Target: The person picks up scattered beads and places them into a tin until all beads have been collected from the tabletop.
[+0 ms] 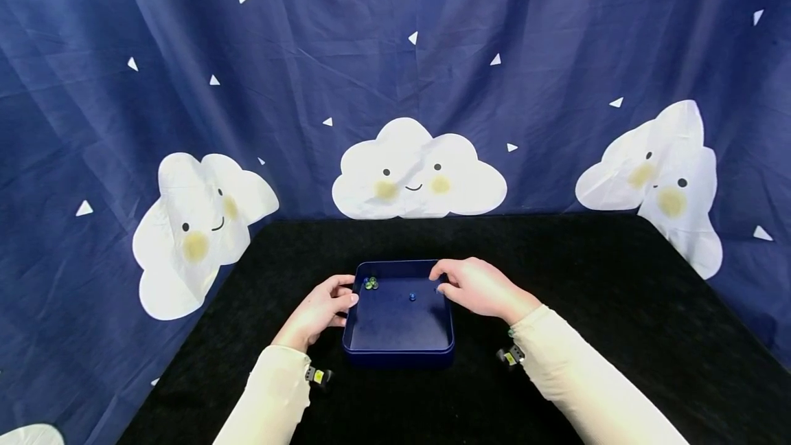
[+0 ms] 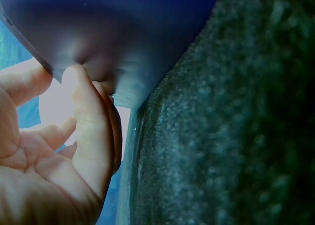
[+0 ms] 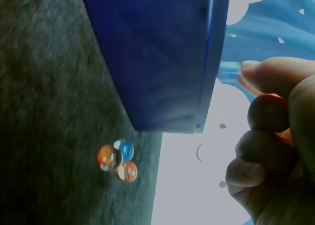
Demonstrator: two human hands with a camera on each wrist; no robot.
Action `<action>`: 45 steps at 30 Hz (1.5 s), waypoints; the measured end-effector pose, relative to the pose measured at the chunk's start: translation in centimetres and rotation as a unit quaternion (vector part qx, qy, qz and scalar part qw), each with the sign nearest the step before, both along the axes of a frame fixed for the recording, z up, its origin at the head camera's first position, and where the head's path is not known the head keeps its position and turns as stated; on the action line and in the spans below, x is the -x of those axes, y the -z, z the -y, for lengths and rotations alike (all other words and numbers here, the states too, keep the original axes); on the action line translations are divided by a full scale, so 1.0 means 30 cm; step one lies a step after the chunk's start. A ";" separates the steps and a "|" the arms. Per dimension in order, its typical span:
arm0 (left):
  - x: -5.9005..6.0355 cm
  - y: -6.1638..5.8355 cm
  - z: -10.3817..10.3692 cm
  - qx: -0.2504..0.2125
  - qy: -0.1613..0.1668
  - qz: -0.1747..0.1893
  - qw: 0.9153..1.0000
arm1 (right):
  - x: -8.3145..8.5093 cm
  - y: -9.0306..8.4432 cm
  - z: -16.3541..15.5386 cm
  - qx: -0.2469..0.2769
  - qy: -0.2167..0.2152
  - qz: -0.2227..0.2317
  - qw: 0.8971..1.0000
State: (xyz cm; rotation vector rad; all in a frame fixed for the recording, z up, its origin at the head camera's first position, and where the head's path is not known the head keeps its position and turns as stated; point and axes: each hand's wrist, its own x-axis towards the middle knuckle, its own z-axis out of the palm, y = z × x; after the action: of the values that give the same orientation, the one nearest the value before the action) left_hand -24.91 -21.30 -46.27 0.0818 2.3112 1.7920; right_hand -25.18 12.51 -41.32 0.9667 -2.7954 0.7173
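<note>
My left hand (image 1: 316, 309) grips the left wall of a shallow blue tray (image 1: 402, 332), thumb at the rim and fingers against the outer side in the left wrist view. Over the tray's right side, my right hand (image 1: 478, 287) pinches a small glassy bluish marble (image 3: 230, 71) between thumb and forefinger, the other fingers curled in. Inside the tray, several green marbles (image 1: 371, 284) cluster in the far left corner. A single blue marble (image 1: 413, 297) lies nearer the middle.
Outside the tray, three orange and blue marbles (image 3: 116, 158) sit together on the black cloth (image 3: 59, 136), in the right wrist view. Behind the table hangs a dark blue curtain (image 1: 371, 88) printed with white clouds.
</note>
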 end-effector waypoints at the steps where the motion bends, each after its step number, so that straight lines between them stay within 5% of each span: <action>1: 0.001 0.001 -0.001 -0.002 0.002 0.001 1.000 | 0.002 0.002 0.005 -0.002 -0.002 -0.006 1.000; 17: 0.002 0.001 0.001 -0.002 0.004 0.002 1.000 | -0.015 -0.007 -0.044 0.006 0.019 0.043 0.999; 29: 0.000 -0.005 -0.002 0.000 0.002 0.004 1.000 | -0.023 0.000 -0.125 0.014 0.028 0.011 0.999; 45: -0.001 -0.002 -0.001 0.001 -0.005 0.003 1.000 | -0.058 0.033 -0.231 -0.018 0.017 0.039 0.999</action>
State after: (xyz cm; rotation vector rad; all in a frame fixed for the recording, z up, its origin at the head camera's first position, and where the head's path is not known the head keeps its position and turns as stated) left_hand -24.88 -21.26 -46.22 0.0643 2.3133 1.7921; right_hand -23.44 19.45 -42.30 0.9152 -2.8942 0.7184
